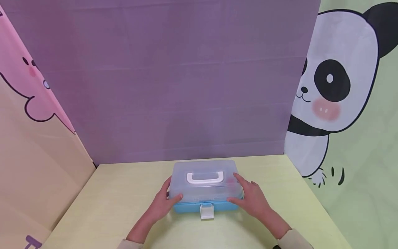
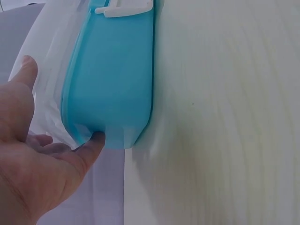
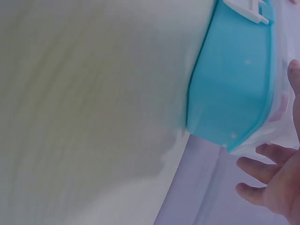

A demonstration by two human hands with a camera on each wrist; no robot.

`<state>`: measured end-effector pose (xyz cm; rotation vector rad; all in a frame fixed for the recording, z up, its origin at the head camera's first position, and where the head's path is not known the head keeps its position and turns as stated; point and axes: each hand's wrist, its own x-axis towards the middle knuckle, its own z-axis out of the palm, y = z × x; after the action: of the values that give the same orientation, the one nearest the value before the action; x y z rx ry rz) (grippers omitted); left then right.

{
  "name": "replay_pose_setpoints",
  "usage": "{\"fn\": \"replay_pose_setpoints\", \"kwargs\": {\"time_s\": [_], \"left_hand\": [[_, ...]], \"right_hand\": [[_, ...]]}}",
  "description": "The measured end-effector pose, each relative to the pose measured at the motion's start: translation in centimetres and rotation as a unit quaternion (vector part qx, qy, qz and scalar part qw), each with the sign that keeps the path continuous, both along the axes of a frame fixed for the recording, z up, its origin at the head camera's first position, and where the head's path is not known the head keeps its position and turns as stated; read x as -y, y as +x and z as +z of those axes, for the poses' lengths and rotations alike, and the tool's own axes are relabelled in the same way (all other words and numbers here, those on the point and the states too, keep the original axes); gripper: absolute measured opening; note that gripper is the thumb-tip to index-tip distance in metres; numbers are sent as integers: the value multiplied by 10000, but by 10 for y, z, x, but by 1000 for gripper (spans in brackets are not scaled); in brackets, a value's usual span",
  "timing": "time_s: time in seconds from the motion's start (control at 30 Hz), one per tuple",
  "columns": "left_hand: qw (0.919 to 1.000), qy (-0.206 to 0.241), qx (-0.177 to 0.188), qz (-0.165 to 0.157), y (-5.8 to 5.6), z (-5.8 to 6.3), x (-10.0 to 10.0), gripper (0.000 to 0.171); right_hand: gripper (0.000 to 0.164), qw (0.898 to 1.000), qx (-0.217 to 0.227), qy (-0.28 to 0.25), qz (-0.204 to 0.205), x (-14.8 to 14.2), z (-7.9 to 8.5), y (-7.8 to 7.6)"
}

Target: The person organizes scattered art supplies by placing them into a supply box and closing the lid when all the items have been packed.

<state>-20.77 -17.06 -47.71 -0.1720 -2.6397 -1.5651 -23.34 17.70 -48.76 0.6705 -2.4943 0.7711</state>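
Note:
A storage box with a blue base [image 1: 189, 208] and a clear, frosted lid [image 1: 183, 169] sits on the table, its lid down. On top is a white handle [image 1: 206, 180], and at the front a white latch [image 1: 207, 211] hangs loose from the rim. My left hand [image 1: 161, 204] is at the left end, thumb along the lid's front edge; in the left wrist view a fingertip touches the blue end wall. My right hand [image 1: 253, 197] lies around the right end with its thumb near the front rim. Its fingers [image 3: 255, 169] are spread beside the box corner in the right wrist view.
The pale wooden table [image 1: 124, 186] extends on both sides of the box. A purple backdrop [image 1: 186, 86] rises behind it. On the right hangs a cloth with a panda print [image 1: 357, 79], on the left one with a pink cartoon figure [image 1: 15, 58].

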Motion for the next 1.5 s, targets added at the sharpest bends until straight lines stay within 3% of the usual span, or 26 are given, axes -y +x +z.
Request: {"fn": "replay_pose_setpoints", "kwargs": {"time_s": [0.7,0.97,1.23,1.5], "left_hand": [[9999,164,26,26,3,-7,-1,88],[10000,71,-6,-2,2,-8,-2,90],[9997,146,173,123,6,-12,-5,94],[9995,158,210,177,7,-9,-5,96]], "right_hand": [[88,9986,-513,-121,27,-3,-12,1],[88,9994,-242,-252,66,-2,-12,3],[89,9993,-323,-153,-92,-3,-11,7],[94,9986,11,-183,-501,3,-8,11]]}}
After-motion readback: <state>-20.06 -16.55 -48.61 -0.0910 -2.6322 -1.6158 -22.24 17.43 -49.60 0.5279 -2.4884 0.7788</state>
